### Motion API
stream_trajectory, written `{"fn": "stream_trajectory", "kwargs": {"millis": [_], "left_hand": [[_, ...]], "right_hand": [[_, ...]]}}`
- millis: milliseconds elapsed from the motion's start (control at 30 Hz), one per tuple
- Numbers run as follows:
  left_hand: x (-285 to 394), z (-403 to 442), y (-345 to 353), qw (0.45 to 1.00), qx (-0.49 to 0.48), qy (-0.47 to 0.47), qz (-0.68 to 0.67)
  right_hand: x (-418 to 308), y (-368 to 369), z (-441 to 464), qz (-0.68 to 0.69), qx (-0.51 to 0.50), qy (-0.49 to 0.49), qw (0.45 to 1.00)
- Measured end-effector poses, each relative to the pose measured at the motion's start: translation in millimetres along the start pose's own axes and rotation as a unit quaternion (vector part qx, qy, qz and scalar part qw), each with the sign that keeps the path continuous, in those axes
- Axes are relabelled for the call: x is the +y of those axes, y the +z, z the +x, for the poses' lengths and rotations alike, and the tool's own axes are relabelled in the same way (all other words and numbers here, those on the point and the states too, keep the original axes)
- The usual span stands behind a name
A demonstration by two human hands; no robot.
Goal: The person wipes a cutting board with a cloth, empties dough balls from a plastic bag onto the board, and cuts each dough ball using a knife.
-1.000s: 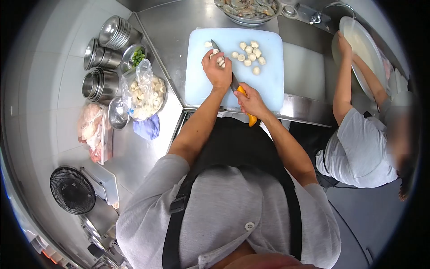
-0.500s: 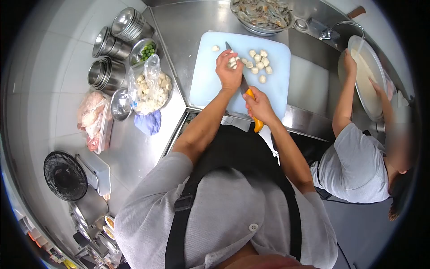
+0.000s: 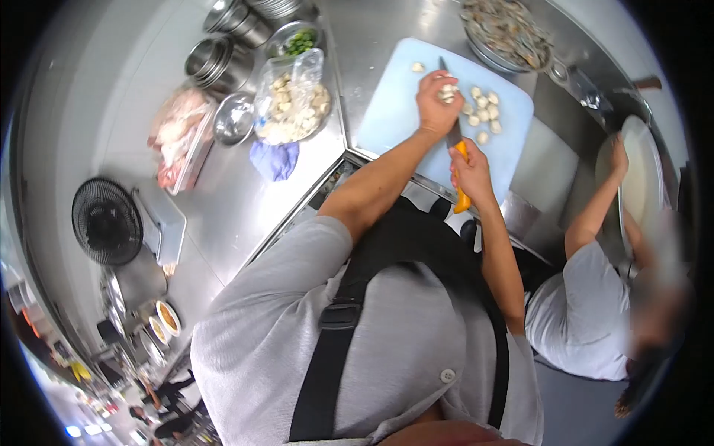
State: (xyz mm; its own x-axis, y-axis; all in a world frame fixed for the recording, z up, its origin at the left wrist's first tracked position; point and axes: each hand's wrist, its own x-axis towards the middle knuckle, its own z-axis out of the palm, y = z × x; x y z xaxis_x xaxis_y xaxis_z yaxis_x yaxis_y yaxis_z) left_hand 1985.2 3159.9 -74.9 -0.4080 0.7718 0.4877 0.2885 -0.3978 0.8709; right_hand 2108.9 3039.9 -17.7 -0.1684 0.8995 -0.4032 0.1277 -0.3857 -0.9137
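Observation:
My left hand is closed around small white pieces that look like button mushrooms, over the light-blue cutting board. My right hand grips the orange handle of a kitchen knife. The blade runs under or beside my left fingers, and its tip shows beyond them; exact contact is hidden. Several loose mushrooms lie on the board to the right of my left hand. One more mushroom sits alone near the far left corner.
Left of the board stand a bag of mushrooms, a bowl of chopped greens, a steel bowl and a tub of raw meat. A bowl of shrimp is behind. At right, a co-worker handles a large basin.
My view has turned, so the counter appears shifted, with the board further right. Both hands keep their places over the board, the left on the mushrooms and the right on the knife.

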Motion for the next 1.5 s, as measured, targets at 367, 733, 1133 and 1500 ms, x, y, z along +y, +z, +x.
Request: {"fn": "stream_trajectory", "kwargs": {"millis": [367,733,1133,1500], "left_hand": [[15.5,9.1,-19.5,0.999,0.024,-0.004,0.023],[62.5,122.1,-169.7,0.985,0.116,0.114,0.054],[-62.9,126.1,-328.6,0.962,0.105,0.088,0.236],[-23.5,142.0,-339.6,0.919,-0.073,-0.128,0.366]], "right_hand": [[-8.8,12.6,-3.3,0.012,-0.022,-0.002,1.0],[-103.1,119.9,14.6,-0.044,-0.134,-0.128,0.982],[-52.0,266.7,88.3,-0.22,-0.105,-0.227,0.943],[-68.8,115.2,3.5,-0.002,-0.065,-0.095,0.993]]}}
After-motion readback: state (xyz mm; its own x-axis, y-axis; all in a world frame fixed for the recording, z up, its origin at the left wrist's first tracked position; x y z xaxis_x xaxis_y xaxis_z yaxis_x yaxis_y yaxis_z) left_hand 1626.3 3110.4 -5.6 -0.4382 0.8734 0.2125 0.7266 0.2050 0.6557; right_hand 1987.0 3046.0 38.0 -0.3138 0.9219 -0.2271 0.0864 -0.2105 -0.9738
